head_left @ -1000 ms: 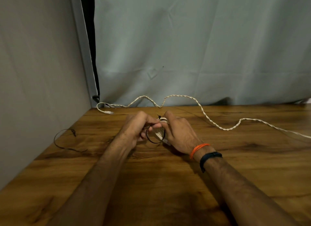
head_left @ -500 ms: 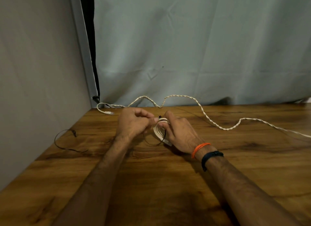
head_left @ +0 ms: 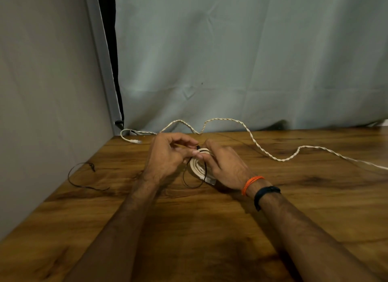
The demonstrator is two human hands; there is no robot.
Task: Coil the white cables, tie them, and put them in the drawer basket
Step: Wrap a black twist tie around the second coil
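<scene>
A small coiled white cable (head_left: 198, 167) is held upright just above the wooden table (head_left: 210, 229). My right hand (head_left: 225, 165) grips the coil from the right, its white plug end sticking out below. My left hand (head_left: 168, 157) pinches a thin black tie (head_left: 194, 182) at the top of the coil; the tie hangs in a loop around the coil's lower part. A second, long twisted white cable (head_left: 264, 151) lies uncoiled along the table's back edge, with its plug (head_left: 135, 141) at the far left. No drawer basket is in view.
Another thin black tie (head_left: 84, 177) lies loose on the table at the left, near the grey wall (head_left: 42, 113). A pale curtain (head_left: 252, 61) hangs behind the table's back edge.
My left hand turned and rose a little at the top of the coil, working the black tie. The tie's loop swung around the coil. My right hand stayed put.
</scene>
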